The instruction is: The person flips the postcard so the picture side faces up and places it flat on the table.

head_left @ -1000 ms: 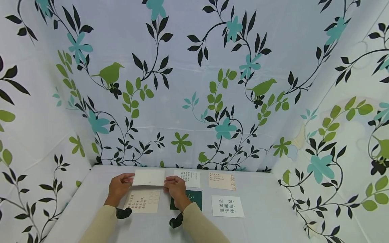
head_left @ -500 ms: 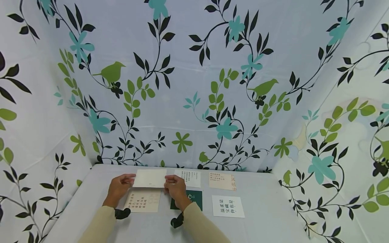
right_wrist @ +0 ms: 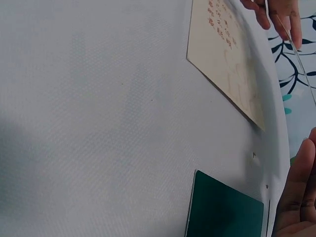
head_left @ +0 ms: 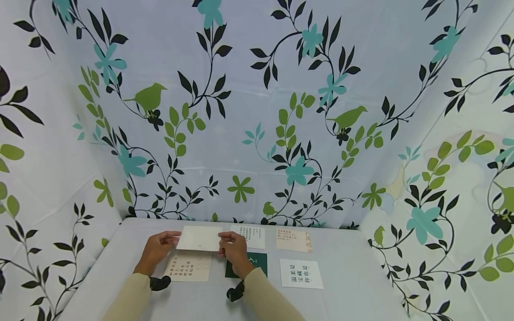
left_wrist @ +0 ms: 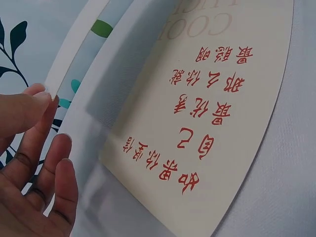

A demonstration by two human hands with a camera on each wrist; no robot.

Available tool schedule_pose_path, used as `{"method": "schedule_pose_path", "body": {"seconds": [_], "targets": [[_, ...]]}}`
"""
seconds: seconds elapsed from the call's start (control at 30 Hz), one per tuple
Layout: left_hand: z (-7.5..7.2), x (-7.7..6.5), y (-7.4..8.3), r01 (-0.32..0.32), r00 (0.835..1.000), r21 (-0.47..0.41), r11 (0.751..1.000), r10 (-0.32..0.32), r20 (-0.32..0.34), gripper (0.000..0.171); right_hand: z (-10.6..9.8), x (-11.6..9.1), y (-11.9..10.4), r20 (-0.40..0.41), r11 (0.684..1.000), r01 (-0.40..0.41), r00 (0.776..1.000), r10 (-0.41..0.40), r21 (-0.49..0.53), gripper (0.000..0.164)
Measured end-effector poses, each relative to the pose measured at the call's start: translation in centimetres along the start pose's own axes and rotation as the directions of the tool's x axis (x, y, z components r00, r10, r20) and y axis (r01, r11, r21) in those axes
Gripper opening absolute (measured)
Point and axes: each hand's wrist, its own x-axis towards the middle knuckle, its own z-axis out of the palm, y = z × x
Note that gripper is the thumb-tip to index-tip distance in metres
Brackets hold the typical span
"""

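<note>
Both hands hold a blank off-white card [head_left: 199,238] raised above the table, one at each short end. My left hand [head_left: 155,252] pinches its left end between thumb and fingertips; in the left wrist view the card's thin edge [left_wrist: 74,44] runs up from the thumb [left_wrist: 29,111]. At the other end my right hand [head_left: 234,252] grips the card, while only part of that hand [right_wrist: 298,192] enters the right wrist view. Below lies a cream card [head_left: 188,266] with red handwritten characters [left_wrist: 212,106]. A dark green card [head_left: 259,263] sits under the right hand, partly hidden by it.
Right of the held card, a white text card [head_left: 254,236] and a peach card [head_left: 291,240] lie at the back. A white card [head_left: 301,273] with large dark characters is nearer. The pale tabletop [head_left: 353,276] meets a leaf-patterned cloth [head_left: 241,147] behind.
The held card has come slightly lower and nearer to me, overlapping a little more of the cream card's top. Both hands keep their hold, and the cards on the table stay put.
</note>
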Motion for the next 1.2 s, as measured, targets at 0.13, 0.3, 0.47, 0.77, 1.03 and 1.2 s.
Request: {"method": "schedule_pose_path", "body": {"seconds": [0.13,0.3,0.47,0.77,1.03,1.2], "targets": [[-0.1,0.1,0.1,0.019,1.0,-0.005,1.0,-0.019,0.012,0.037,-0.1,0.0,0.0,-0.002,1.0,0.005,1.0,-0.005,0.006,0.023],[-0.2,0.0,0.3,0.034,0.999,-0.018,0.999,-0.033,0.014,0.036,-0.3,0.1,0.0,0.005,1.0,-0.003,1.0,0.003,0.0,0.021],[-0.5,-0.2,0.7,0.027,0.999,-0.04,0.999,-0.026,0.02,0.035,-0.6,0.2,0.0,0.027,1.0,-0.002,1.0,0.002,-0.004,0.021],[-1.0,-0.3,0.9,0.01,1.0,-0.041,0.999,-0.008,0.03,0.037,-0.9,0.6,-0.3,0.065,1.0,0.005,0.998,-0.006,0.004,0.019],[-1.3,-0.3,0.9,-0.001,0.998,-0.048,0.999,0.004,0.065,0.042,-1.2,0.4,-0.8,0.09,1.0,0.012,0.996,-0.013,0.007,0.017],[-1.7,-0.5,1.3,-0.009,0.997,-0.062,0.998,0.014,0.073,0.041,-1.3,0.6,-0.7,0.088,1.0,0.013,0.996,-0.013,0.001,0.015]]}}
